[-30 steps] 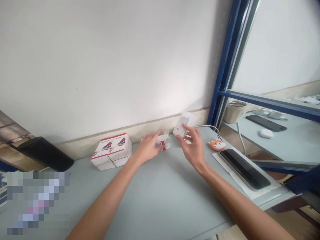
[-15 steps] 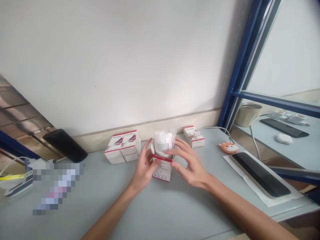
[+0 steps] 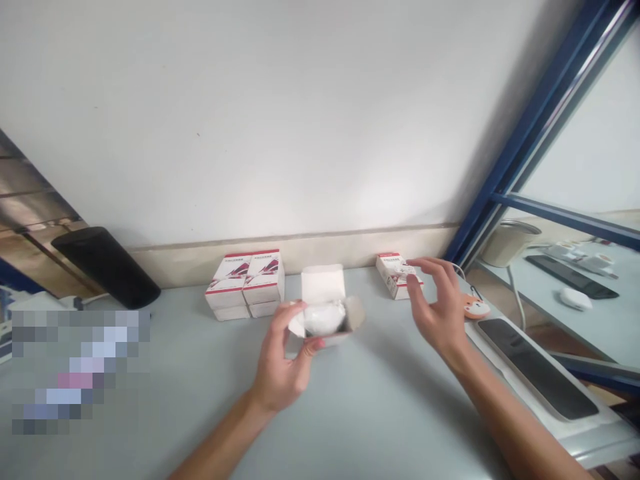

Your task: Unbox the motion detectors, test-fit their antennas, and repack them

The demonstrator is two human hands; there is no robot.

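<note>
My left hand (image 3: 285, 360) is closed on the near left side of an open white carton (image 3: 323, 285), its thumb on the front edge. The carton's flaps stand up and out. Inside it sits a white detector in a clear plastic bag (image 3: 324, 319). My right hand (image 3: 437, 303) is at the right, thumb and fingers apart, beside a closed red-and-white box (image 3: 387, 267). On top of that box lies a small clear packet (image 3: 401, 269), close to my right fingertips; its contents are too small to tell.
Several red-and-white boxes (image 3: 246, 283) stand stacked by the wall on the left. A black cylinder (image 3: 106, 268) leans farther left. At the right are an orange dog-faced case (image 3: 476, 307) and a dark phone (image 3: 537, 368) on a white sheet. A blue-framed mirror (image 3: 565, 220) borders the right side.
The bagged detector has gone down into the carton, which now tilts its opening toward me. My right hand has left it and moved right to the single box. The view has shifted slightly.
</note>
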